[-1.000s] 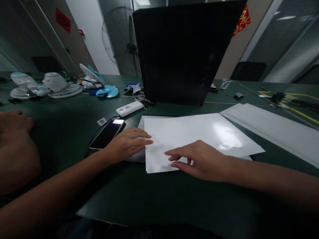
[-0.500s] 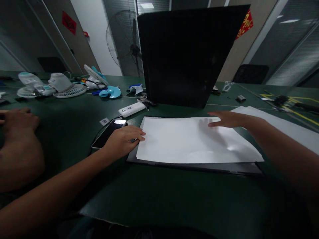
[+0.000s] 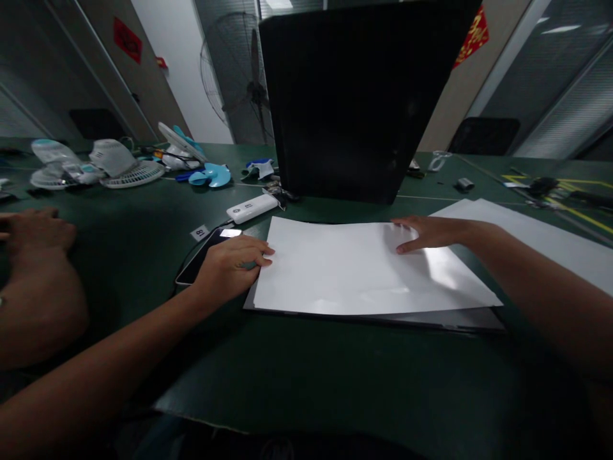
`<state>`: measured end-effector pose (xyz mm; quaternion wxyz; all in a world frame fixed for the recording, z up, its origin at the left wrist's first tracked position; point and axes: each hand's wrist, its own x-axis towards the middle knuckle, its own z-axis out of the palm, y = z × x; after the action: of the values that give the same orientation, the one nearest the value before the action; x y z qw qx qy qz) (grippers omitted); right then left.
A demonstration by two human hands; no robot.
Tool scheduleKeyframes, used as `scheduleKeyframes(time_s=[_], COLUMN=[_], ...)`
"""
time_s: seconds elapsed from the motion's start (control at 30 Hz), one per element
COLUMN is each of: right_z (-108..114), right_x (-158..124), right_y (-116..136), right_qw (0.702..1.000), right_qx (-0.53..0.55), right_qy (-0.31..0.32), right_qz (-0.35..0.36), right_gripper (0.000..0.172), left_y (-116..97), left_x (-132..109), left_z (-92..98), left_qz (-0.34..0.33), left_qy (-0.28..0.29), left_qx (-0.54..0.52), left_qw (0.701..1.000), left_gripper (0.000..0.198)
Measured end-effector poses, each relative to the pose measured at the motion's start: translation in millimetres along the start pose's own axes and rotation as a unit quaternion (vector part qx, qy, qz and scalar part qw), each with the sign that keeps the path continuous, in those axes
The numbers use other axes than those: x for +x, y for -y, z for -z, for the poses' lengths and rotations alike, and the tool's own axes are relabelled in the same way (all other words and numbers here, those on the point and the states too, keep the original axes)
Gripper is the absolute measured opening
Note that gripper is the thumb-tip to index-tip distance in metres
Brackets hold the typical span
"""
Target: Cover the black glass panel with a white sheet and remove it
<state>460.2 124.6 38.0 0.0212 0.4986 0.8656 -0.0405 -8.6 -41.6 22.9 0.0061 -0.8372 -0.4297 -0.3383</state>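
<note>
A white sheet of paper [image 3: 330, 271] lies over a dark flat board [image 3: 431, 317], whose front and left edges show beneath it. My left hand [image 3: 232, 265] is at the paper's left edge, thumb and fingertips closed on it. At the far right part of the sheet is my right hand [image 3: 426, 232], thumb and fingers apart, fingertips touching or just over the surface. Its fingertips reach the sheet's far edge. A phone [image 3: 194, 265] sits partly behind my left hand.
Behind the paper stands a large black panel [image 3: 354, 102]. A white power bank [image 3: 252, 208] is beside the phone. More white sheets [image 3: 522, 239] lie at right. Fan parts [image 3: 131, 172] are at far left. Another person's arm [image 3: 41, 287] rests on the green table [image 3: 306, 377].
The paper has shifted slightly left over the board, with my left hand moving along at its edge. My right hand has also moved a little left.
</note>
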Motion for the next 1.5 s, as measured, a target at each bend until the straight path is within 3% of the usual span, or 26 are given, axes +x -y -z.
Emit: scheduleKeyframes(time_s=[0.1,0.33,0.47,0.6,0.73,0.87,1.03,1.13,1.3,1.5], right_z=[2.6,-2.5,-11.8,-18.3,-17.8,-14.6,-5.8,5.0,26.3,46.9], right_x=[-0.1,7.6,11.6,13.1,15.0,18.2,18.1,12.9,-1.4,-17.3], right_y=[4.0,0.6,-6.3,-8.4,-8.0,-10.1,-5.8,3.1,16.7,29.5], right_qw=[0.995,0.997,0.996,0.998,0.999,0.998,0.993,0.984,0.96,0.932], right_qx=[0.039,0.035,0.031,0.041,0.009,-0.052,-0.073,-0.087,-0.119,-0.115], right_qy=[0.091,0.07,0.079,0.048,0.027,-0.025,-0.09,-0.153,-0.255,-0.343], right_qz=[-0.016,-0.012,-0.017,0.017,0.021,0.019,0.008,0.012,0.014,-0.039], right_gripper=[0.098,0.099,0.1,0.091,0.092,0.093,0.062,0.054,0.058,0.059], left_y=[1.3,12.2,12.8,11.8,14.2,17.9,16.9,15.6,17.1,14.0], left_x=[-0.6,-2.0,-2.5,-2.8,-2.2,-0.7,0.9,1.0,0.5,1.7], left_z=[0.3,-0.3,-2.1,-3.6,-4.9,-8.0,-9.7,-8.5,-8.0,-5.8], left_qz=[0.025,0.126,0.113,0.094,0.107,0.135,0.15,0.164,0.188,0.2], left_qy=[-0.024,0.019,0.005,-0.021,0.0,0.075,0.137,0.145,0.138,0.097], left_qx=[0.006,0.013,0.006,0.002,0.012,0.042,0.066,0.067,0.061,0.051], left_qw=[0.999,0.992,0.994,0.995,0.994,0.987,0.977,0.973,0.97,0.974], left_gripper=[0.017,0.013,0.012,0.014,0.014,0.011,0.011,0.011,0.011,0.006])
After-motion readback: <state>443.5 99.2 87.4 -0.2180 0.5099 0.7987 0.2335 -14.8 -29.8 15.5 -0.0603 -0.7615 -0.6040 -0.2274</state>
